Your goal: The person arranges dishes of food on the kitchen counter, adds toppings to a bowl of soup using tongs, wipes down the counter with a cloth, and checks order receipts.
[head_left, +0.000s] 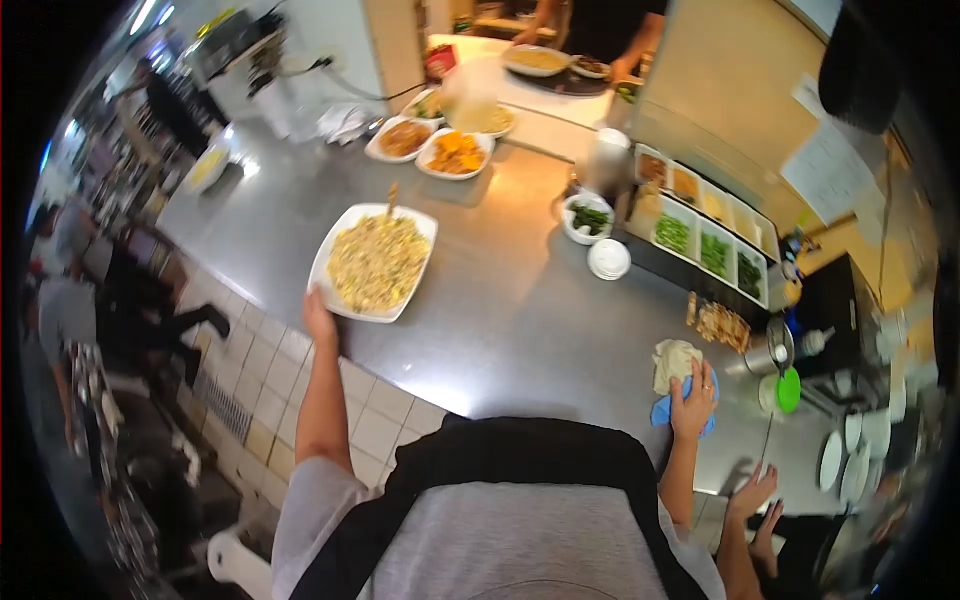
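A white square bowl (318,270) full of yellow fried rice stands on the steel counter (480,340), with a utensil handle sticking out at its far rim. My left hand (320,315) is at the bowl's near left corner, fingers against its edge and partly hidden by it. On the right, my right hand (693,398) lies on a blue cloth (662,411), its fingers spread over it. A pale crumpled cloth (676,366) touches the blue one just beyond the fingertips.
White bowls of orange food (455,155) stand at the back. A tray of greens and toppings (713,250), small white dishes (609,260) and skewers (722,326) are on the right. A co-worker's hands (752,492) are at lower right; another person stands behind the pass.
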The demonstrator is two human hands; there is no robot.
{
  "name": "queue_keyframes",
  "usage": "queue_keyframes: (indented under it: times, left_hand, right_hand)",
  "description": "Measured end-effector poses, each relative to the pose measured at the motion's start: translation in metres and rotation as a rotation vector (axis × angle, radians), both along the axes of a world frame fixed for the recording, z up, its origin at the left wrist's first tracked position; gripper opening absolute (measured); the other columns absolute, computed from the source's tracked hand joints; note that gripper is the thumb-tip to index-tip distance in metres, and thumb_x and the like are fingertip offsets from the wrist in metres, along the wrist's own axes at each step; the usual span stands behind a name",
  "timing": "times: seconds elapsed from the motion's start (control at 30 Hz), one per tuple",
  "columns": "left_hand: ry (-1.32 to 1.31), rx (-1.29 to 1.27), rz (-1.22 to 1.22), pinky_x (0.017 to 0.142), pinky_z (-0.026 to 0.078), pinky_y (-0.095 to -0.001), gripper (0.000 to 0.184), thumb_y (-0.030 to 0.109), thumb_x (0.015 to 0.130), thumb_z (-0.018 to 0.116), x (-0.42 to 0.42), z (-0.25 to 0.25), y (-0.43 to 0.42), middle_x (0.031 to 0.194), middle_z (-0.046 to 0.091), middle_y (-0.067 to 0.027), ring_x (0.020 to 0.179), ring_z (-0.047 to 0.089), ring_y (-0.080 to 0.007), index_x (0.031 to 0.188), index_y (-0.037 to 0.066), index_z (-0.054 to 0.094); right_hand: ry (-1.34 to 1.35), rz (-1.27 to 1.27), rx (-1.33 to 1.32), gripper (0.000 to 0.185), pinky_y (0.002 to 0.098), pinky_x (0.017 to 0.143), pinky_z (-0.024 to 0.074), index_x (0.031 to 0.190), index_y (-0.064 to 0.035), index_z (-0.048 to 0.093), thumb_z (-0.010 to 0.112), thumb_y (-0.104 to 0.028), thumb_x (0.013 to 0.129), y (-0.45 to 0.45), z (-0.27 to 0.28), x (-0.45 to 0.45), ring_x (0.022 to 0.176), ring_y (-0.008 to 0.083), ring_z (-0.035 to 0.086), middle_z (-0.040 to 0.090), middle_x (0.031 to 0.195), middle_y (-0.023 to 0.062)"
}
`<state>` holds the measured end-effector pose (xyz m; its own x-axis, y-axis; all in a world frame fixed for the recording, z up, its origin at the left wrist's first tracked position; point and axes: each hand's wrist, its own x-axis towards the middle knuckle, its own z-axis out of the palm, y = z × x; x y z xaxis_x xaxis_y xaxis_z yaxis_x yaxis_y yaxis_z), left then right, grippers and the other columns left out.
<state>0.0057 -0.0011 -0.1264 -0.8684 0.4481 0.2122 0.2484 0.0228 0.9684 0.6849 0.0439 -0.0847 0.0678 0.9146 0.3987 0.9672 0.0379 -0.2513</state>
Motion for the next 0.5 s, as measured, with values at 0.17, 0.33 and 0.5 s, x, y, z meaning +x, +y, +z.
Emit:
queue_keyframes:
  times: [0.17,0.33,0.5]
  left_hand:
    - [0.008,0.031,0.129,0.09,0.039,-0.0329,0.043,0.024,0.086,0.046,0.005,0.0,0.006,0.111,0.059,-0.0177,0.099,0.054,-0.0259,0.118,-0.005,0.052]
    - [0.066,-0.019,0.057,0.087,0.04,-0.0334,0.043,0.021,0.084,0.045,0.014,0.024,0.001,0.106,0.061,-0.0186,0.097,0.056,-0.0259,0.119,-0.003,0.052]
    - [0.053,-0.318,-0.136,0.096,0.036,-0.037,0.05,0.025,0.086,0.048,0.002,0.043,-0.012,0.122,0.052,-0.0221,0.113,0.049,-0.0292,0.127,-0.003,0.045]
  right_hand:
    - [-0.036,0.018,0.007,0.054,0.0536,0.099,0.0284,0.132,-0.0173,0.045,0.055,-0.042,0.085,0.007,-0.011,0.003,0.121,0.0317,0.042,0.043,0.137,0.0074]
    - [-0.084,-0.069,-0.198,0.054,0.0529,0.099,0.0292,0.134,-0.0164,0.042,0.053,-0.04,0.087,0.004,0.007,-0.009,0.124,0.0314,0.041,0.041,0.138,0.0088]
    - [0.056,0.318,0.151,0.044,0.0376,0.105,0.0276,0.131,-0.0077,0.046,0.053,-0.018,0.089,0.017,0.202,-0.059,0.127,0.0317,0.039,0.04,0.137,0.0189]
